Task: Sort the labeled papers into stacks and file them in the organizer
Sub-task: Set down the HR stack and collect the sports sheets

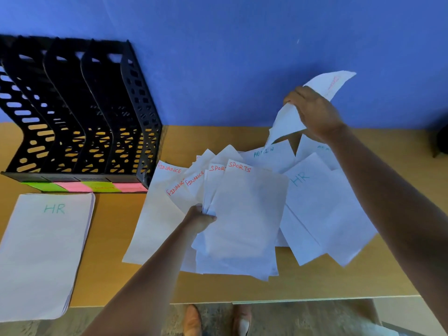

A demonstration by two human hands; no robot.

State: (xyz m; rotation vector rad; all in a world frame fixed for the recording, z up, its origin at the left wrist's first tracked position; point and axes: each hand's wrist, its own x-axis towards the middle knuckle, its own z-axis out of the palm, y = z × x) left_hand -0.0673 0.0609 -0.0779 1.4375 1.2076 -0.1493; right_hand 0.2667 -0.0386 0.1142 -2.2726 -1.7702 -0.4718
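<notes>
left hand point(199, 218) grips fanned papers point(244, 212), long axis toward wall; right hand point(312, 110) pinches lifted sheet point(286, 122).

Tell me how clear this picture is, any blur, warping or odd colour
Head view: wide-angle warping bows the black organizer and table edge; a blue cast tints the papers; the raised sheet in the right hand is motion-blurred, its red label unreadable; the HR stack and SPORTS label read clearly.
</notes>
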